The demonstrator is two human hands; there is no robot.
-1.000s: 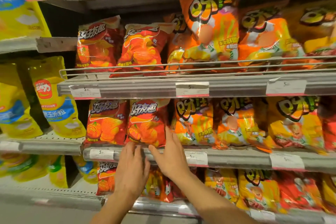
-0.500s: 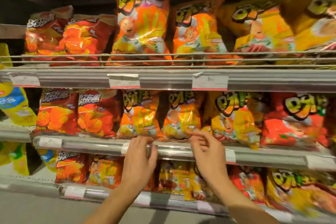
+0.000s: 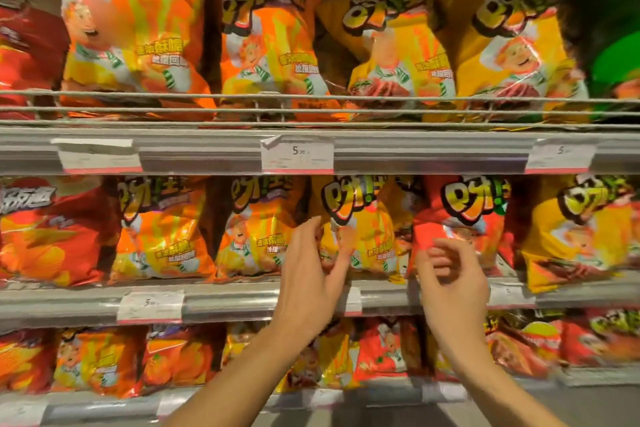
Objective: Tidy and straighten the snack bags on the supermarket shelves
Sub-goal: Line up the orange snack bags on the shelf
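Three shelves of snack bags fill the view, and both hands are raised at the middle shelf [image 3: 235,298], low of centre toward 5 o'clock. The left hand [image 3: 313,279] reaches up with its fingers spread and its fingertips [image 3: 311,229] pressed against the left edge of a yellow snack bag [image 3: 363,236], right at the seam where that bag meets the orange snack bag [image 3: 256,232] at its 9 o'clock; the hand lies on the bag but is not clamped around it. The right hand [image 3: 450,284] is at 3 o'clock of the left one, fingers curled loosely inward in front of the lower part of a red snack bag [image 3: 464,215]; motion blur leaves it unclear whether they touch or pinch the foil. All three bags stand upright on the middle shelf, tight side by side, with another yellow bag [image 3: 578,236] further toward 3 o'clock leaning out over the shelf lip. At 12 o'clock, a price tag [image 3: 297,153] reading 5 is clipped to the upper shelf rail [image 3: 433,152], behind whose wire guard [image 3: 207,111] larger orange and yellow bags stand. At 6 o'clock, the bottom shelf carries more small bags, blurred.
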